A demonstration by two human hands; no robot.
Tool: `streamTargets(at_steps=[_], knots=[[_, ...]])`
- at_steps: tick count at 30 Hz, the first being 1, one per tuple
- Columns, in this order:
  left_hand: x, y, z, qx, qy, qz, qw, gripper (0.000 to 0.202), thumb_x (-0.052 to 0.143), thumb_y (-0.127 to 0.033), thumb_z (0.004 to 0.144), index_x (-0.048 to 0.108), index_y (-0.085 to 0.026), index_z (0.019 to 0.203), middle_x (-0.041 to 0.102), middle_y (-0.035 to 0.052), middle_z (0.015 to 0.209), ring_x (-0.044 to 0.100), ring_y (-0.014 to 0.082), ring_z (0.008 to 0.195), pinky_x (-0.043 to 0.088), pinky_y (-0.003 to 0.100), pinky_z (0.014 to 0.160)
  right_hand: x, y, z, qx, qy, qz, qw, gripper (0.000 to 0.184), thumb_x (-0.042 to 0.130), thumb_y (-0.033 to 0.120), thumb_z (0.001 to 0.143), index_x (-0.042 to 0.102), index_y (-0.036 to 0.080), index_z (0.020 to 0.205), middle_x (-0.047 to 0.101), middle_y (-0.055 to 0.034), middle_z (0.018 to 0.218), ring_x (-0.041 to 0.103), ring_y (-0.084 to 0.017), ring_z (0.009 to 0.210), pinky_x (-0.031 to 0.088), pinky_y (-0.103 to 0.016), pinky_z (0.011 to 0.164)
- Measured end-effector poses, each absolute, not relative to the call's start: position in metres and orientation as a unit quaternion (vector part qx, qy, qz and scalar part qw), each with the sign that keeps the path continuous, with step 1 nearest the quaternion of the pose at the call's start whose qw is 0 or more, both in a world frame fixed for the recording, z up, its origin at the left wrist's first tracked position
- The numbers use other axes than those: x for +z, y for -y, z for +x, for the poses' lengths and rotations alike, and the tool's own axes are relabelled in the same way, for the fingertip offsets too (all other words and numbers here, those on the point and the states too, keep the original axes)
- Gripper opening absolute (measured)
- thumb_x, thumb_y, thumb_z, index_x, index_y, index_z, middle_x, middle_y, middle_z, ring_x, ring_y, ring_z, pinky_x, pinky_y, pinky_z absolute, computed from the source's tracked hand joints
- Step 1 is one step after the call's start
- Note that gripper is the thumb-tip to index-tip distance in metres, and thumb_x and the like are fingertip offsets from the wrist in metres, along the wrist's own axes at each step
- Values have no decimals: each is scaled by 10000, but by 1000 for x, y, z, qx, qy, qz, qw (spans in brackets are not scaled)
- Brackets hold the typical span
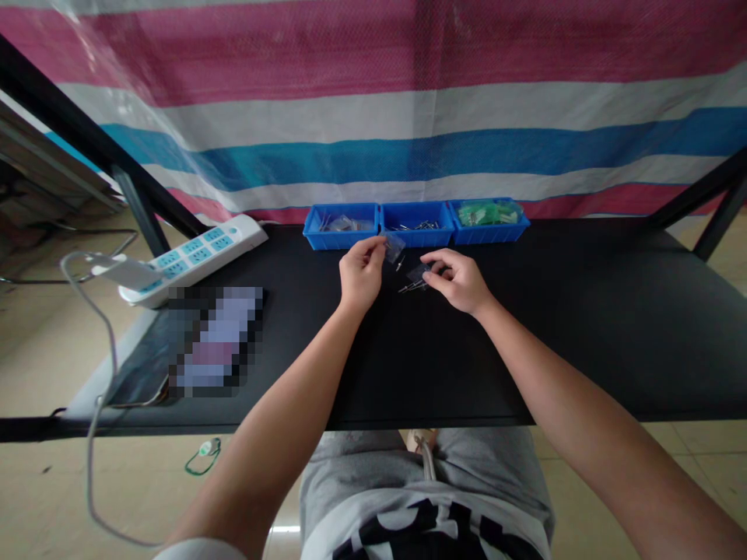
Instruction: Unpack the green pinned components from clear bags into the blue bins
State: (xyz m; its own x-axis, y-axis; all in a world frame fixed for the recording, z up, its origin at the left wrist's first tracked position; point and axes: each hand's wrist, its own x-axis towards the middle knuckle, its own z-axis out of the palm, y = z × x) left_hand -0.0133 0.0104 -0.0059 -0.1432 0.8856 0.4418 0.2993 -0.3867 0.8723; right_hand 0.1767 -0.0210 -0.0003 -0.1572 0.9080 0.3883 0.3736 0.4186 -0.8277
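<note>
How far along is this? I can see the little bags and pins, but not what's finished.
Possibly done: the right blue bin holds green items, apparently bagged. In hand: the left hand pinches a clear bag; the right hand is at a second clear bag beside loose metal pins. Left: the middle blue bin holds more pins.

2 small clear plastic bags (394, 247) beside loose, apparently metal pins (412, 287)

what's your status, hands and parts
Left hand pinching small clear plastic bag. Right hand at second clear bag, metal pins beside it. Three blue bins beyond the hands.
</note>
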Motion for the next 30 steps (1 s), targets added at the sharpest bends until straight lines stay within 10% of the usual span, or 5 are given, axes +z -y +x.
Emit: streamTargets(at_steps=[10, 24, 30], knots=[[-3, -23, -38, 381, -596, 707, 20, 603, 450, -241, 837, 422, -204, 1438, 436, 87, 1496, 297, 293, 1427, 265, 505, 1138, -11, 14, 183, 97, 784, -497, 359, 200, 611, 200, 784, 706, 155, 955, 714, -102, 978, 619, -258, 938, 488, -422, 876], [-4, -20, -31, 293, -723, 626, 26, 817, 576, -424, 765, 292, -177, 1490, 120, 193, 1596, 99, 432, 1453, 192, 656, 1091, -12, 14, 183, 105, 812, -484, 309, 189, 638, 219, 787, 703, 177, 960, 688, -96, 984, 590, -256, 912, 478, -435, 865], [-1, -19, -32, 261, -722, 640, 24, 816, 549, -431, 780, 276, -148, 1495, 229, 230, 1530, 190, 446, 1401, 193, 662, 1080, -12, 16, 183, 85, 823, -463, 319, 281, 646, 212, 788, 711, 177, 1059, 649, -120, 1111, 556, -278, 1046, 472, -466, 947]])
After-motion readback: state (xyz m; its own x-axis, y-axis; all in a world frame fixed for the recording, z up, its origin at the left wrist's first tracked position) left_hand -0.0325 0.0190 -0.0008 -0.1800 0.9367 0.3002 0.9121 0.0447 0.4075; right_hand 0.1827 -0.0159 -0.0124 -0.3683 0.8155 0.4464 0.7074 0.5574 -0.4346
